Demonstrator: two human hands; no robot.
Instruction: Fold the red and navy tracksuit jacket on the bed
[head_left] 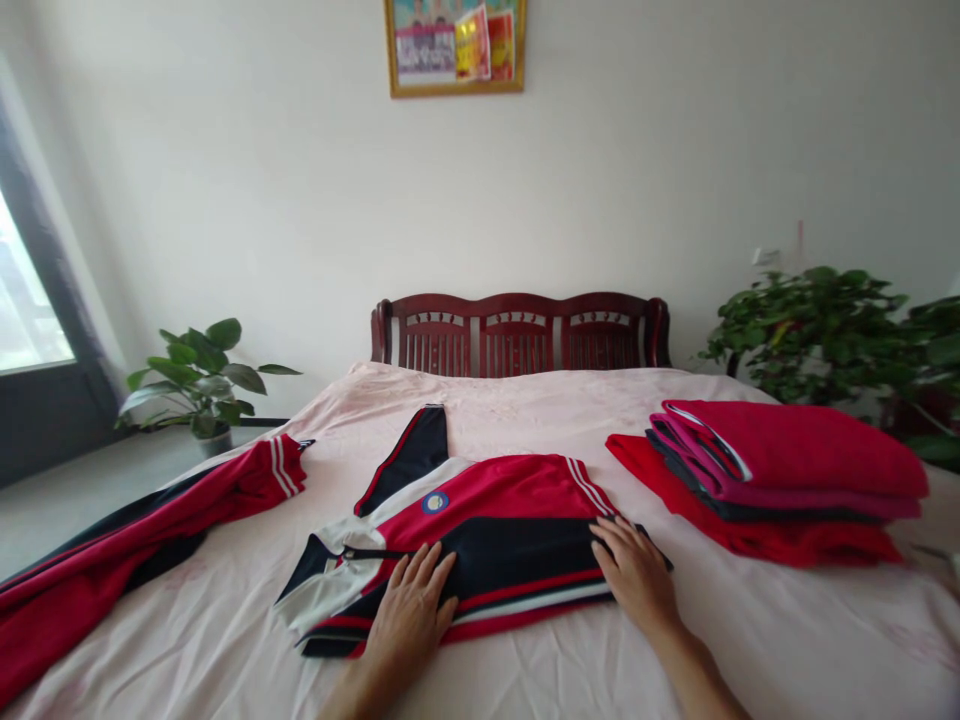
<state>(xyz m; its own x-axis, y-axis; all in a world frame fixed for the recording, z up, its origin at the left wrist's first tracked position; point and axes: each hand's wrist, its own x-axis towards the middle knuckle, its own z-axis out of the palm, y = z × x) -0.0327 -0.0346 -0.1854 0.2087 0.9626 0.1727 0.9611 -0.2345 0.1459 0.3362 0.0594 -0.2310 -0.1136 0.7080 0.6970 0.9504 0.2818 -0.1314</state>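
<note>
Room: pale wall, bed with a rumpled pink sheet (217,630). Far left: one red-and-navy garment (232,495), lying apart. Centre: one jacket (502,550) on the sheet, a navy sleeve (411,455) pointing toward the headboard (517,335); left loose, I judge it could snag or bunch. Left hand (415,605), palm down near the white-panelled end; right hand (634,568), likewise at the striped end; hands apart, neither gripping. Uneven pressure could, I think, crease the cloth. Right: one folded stack (802,455), unevenly layered; a rightward sweep could topple it.
</note>
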